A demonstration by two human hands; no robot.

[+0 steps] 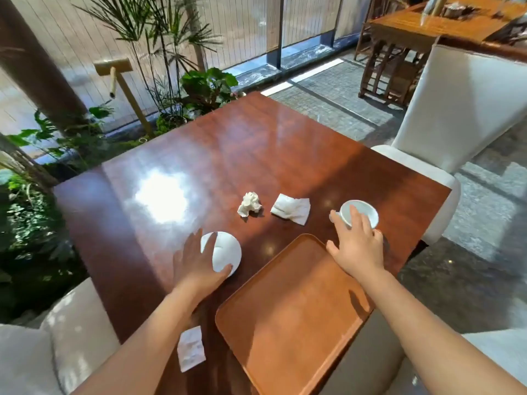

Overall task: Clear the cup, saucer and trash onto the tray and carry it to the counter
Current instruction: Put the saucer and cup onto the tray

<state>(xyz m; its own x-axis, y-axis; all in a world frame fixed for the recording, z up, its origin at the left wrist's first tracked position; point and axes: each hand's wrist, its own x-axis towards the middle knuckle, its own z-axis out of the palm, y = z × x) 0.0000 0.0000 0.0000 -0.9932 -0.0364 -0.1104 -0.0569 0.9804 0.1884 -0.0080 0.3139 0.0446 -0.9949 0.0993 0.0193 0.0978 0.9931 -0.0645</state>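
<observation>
Saucer [224, 252] sits left of the empty tray [293, 309] on the worktop [256, 143], and my left hand [196, 266] lies over its near-left edge. My fingers [209, 243] are spread across the white face with the thumb hooked at the near rim, so I judge I am gathering it to lift; I cannot tell whether the grip has closed yet. Near my left forearm a flat piece of paper [190, 348] lies at the near edge, just left of the tray's near corner, within easy reach for later.

Further along, past the tray's far edge, a crumpled tissue [249, 204] and an unfolded napkin [291, 208] lie side by side but apart, both untouched. The tray is set at a slant with its near end hanging off the worktop toward me, which I take to be so I can load it from both sides and then pick it up directly.

On the right, the cup [363, 213] stands upright just beyond the tray's far right corner. My right hand [356, 246] comes down on its near side, fingers apart and reaching around the rim, thumb pointing toward the tray; it looks to be touching, not yet clamped. Nothing is on the tray yet.
</observation>
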